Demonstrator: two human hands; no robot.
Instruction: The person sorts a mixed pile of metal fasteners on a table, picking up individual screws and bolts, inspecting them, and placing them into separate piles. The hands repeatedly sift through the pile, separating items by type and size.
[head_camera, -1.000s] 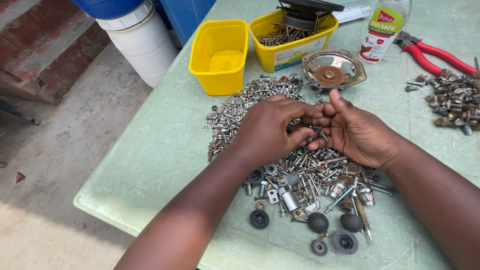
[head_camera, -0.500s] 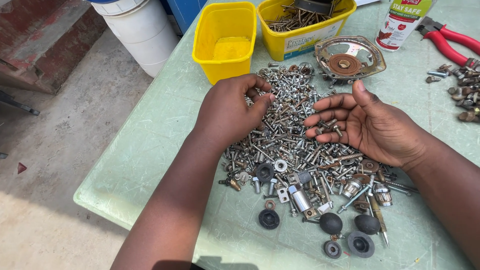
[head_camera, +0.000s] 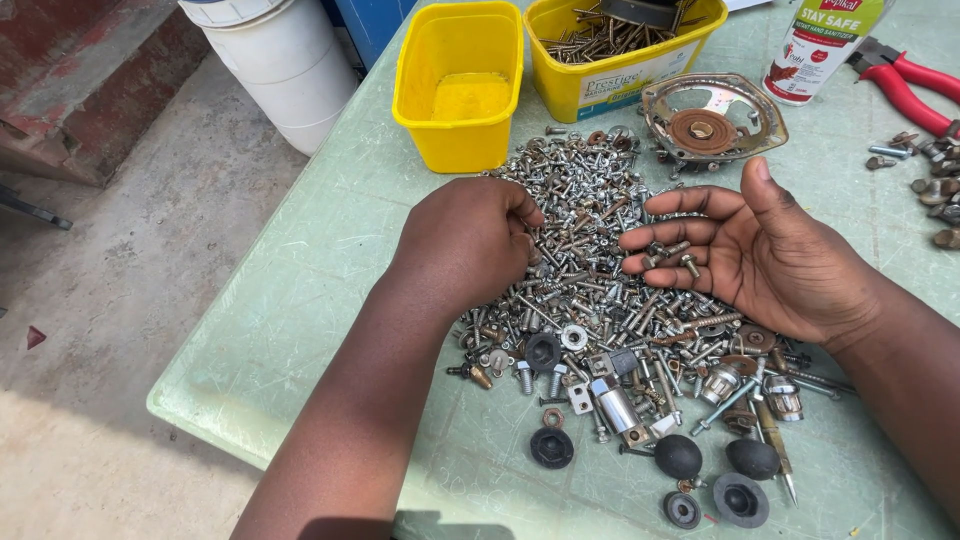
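Hands have parted over the screw pile (head_camera: 590, 260).

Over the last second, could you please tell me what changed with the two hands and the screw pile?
The left hand drew away from the right hand and now rests knuckles-up on the pile of screws. The right hand opened palm-up, with a few screws lying on its fingers. The empty yellow tub, the pile and the black rubber caps stayed put.
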